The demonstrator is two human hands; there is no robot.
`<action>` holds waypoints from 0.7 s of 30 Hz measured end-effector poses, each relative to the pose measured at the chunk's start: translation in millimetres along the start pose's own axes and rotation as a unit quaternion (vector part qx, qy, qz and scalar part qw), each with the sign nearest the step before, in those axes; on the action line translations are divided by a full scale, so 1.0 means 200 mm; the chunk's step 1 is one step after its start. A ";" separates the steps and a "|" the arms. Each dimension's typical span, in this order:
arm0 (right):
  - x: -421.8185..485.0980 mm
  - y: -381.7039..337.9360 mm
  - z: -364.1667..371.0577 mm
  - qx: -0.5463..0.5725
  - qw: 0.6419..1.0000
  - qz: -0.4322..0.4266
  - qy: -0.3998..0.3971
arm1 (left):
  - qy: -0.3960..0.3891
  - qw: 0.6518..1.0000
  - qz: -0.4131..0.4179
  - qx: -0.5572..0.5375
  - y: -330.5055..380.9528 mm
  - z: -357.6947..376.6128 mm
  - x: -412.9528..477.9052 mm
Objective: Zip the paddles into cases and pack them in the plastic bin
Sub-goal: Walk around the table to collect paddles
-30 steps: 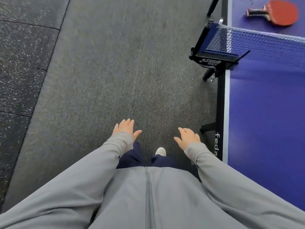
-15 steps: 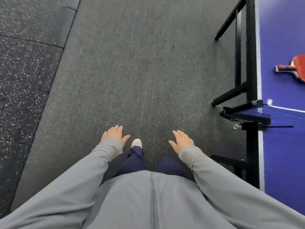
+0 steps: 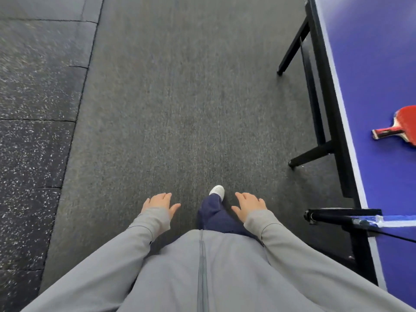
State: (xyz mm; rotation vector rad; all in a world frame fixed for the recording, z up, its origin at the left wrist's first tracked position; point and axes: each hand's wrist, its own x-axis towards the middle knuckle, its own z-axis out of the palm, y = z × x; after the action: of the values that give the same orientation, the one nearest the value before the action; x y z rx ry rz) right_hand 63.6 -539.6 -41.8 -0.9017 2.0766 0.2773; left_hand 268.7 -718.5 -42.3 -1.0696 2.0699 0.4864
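Grey carpet (image 3: 180, 109) is lying below my spread, empty fingers (image 3: 245, 196) while I am seemingly fetching the red paddle (image 3: 404, 124), on the desk (image 3: 371, 64) well to their right, next needing a reach across.

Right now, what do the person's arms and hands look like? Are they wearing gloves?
No gloves: the left hand and right hand are bare. Long, loose light grey fabric sleeves cover both arms, left sleeve and right sleeve, each with a stitched seam near the cuff. They belong to a light grey top with a zip down its front.
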 end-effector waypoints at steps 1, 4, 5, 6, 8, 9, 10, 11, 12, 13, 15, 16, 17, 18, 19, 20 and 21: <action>0.05 0.01 -0.05 0.004 1.000 0.006 -0.005 | 0.003 1.000 0.000 0.000 0.04 -0.06 0.04; 0.18 0.04 -0.22 0.041 0.999 0.021 -0.010 | 0.012 1.000 0.014 0.015 0.15 -0.28 0.18; 0.23 0.06 -0.28 0.051 0.998 0.020 -0.002 | 0.019 0.999 0.022 0.023 0.19 -0.36 0.23; 0.27 0.07 -0.34 0.056 0.998 0.020 0.007 | 0.028 0.999 0.032 0.032 0.24 -0.44 0.28; 0.35 0.13 -0.46 0.062 0.997 0.027 0.022 | 0.043 0.997 0.052 0.046 0.32 -0.60 0.39; 0.37 0.16 -0.52 0.072 0.996 0.037 0.025 | 0.046 0.996 0.063 0.051 0.37 -0.67 0.44; 0.39 0.19 -0.56 0.086 0.995 0.049 0.029 | 0.046 0.995 0.074 0.056 0.41 -0.74 0.48; 0.41 0.21 -0.60 0.100 0.992 0.063 0.034 | 0.044 0.994 0.084 0.063 0.45 -0.80 0.53; 0.43 0.24 -0.64 0.112 0.990 0.079 0.038 | 0.040 0.992 0.093 0.070 0.49 -0.86 0.58; 0.45 0.27 -0.67 0.125 0.987 0.094 0.041 | 0.035 0.991 0.103 0.074 0.54 -0.91 0.63; 0.49 0.31 -0.73 0.151 0.980 0.120 0.041 | 0.028 0.988 0.127 0.085 0.63 -1.02 0.73; 0.51 0.32 -0.75 0.162 0.977 0.132 0.040 | 0.025 0.985 0.141 0.095 0.67 -1.08 0.79; 0.53 0.34 -0.78 0.173 0.973 0.145 0.040 | 0.023 0.982 0.156 0.104 0.71 -1.13 0.84; 0.56 0.35 -0.80 0.187 0.969 0.159 0.041 | 0.024 0.979 0.170 0.112 0.76 -1.18 0.90; 0.58 0.36 -0.83 0.201 0.963 0.175 0.043 | 0.024 0.975 0.186 0.121 0.81 -1.23 0.96; 0.61 0.37 -0.87 0.216 0.957 0.191 0.042 | 0.025 0.970 0.203 0.128 0.85 -1.29 1.02; 0.64 0.38 -0.91 0.230 0.950 0.206 0.040 | 0.024 0.966 0.219 0.134 0.91 -1.35 1.09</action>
State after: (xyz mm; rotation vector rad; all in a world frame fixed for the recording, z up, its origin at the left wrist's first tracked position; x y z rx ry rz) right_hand -150.0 -637.9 -33.7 -0.1984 2.2589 -0.0343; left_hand -80.5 -896.7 -32.1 -0.4669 2.3425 0.3784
